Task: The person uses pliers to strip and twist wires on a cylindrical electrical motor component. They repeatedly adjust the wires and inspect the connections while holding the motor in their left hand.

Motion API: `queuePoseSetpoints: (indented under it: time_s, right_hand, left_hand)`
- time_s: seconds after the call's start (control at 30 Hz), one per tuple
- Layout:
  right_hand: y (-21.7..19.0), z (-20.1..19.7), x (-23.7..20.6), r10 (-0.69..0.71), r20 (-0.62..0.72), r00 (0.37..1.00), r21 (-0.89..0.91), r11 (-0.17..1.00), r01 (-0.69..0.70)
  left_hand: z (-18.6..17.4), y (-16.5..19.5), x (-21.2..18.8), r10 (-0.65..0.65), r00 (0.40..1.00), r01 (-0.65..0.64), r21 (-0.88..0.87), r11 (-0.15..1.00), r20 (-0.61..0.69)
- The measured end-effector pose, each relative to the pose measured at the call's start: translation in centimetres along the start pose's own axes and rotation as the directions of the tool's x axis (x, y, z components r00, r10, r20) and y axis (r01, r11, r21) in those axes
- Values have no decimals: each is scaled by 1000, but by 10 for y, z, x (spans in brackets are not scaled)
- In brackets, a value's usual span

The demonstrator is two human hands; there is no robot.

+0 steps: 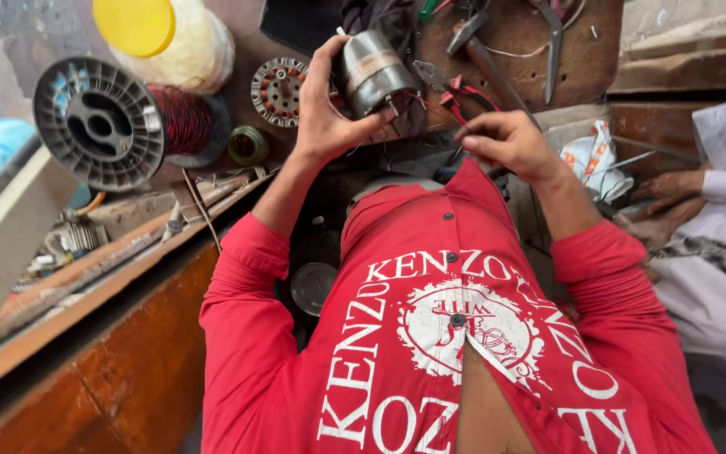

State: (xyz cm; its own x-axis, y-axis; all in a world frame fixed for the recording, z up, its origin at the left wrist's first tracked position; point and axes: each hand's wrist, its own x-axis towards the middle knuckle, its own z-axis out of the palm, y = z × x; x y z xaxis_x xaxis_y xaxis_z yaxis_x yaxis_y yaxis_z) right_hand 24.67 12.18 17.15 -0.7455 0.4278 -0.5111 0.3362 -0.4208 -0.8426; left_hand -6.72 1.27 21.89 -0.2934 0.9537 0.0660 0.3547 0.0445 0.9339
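Here, at the far left of the frame, we see a grey plastic spool (109, 123) wound with dark red wire, lying on the wooden bench (102, 277); above it sits a yellow-lidded jar (161, 34), and just right of the spool a bare stator core (278, 91).

Upper centre, our left hand (323, 118) is wrapped around a small metal motor body (370, 74), thumb under it and fingers behind, holding it up over the bench. We judge it to be heavy for its size, rigid and rather smooth, so a full grip around the barrel suits it; the thin leads coming out of it look fragile and should not carry any weight.

Right of it, our right hand (507, 141) is pinched shut, fingertips together on what seems to be a fine wire, though we cannot make the wire out clearly. Red-handled pliers (455, 94) lie behind.

At the right edge another person's hand (667, 187) and pale sleeve are partly cut off. The motor's far end is hidden by our fingers.
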Motion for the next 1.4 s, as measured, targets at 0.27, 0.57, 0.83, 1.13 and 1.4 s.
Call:
queuePoseSetpoints:
  time_s: [0.27,0.57,0.83,1.13,1.4]
  right_hand:
    - [-41,14,-21,-147,-98,984,-287,951,113]
    - [-60,-74,-5,-778,-200,595,-917,-65,-394]
    - [-52,62,37,-692,-128,711,-710,564,421]
    - [-57,86,54,-692,-143,708,-699,577,422]
    - [-47,86,60,-793,-83,604,-772,434,464]
  left_hand:
    - [27,-34,2,54,995,-38,188,982,-79]
    - [23,-58,-11,-610,781,595,-455,663,132]
    - [29,-62,-17,-593,750,617,-631,470,292]
    - [39,-52,-30,-579,782,552,-686,474,230]
    - [43,-52,-38,-499,867,419,-563,712,15]
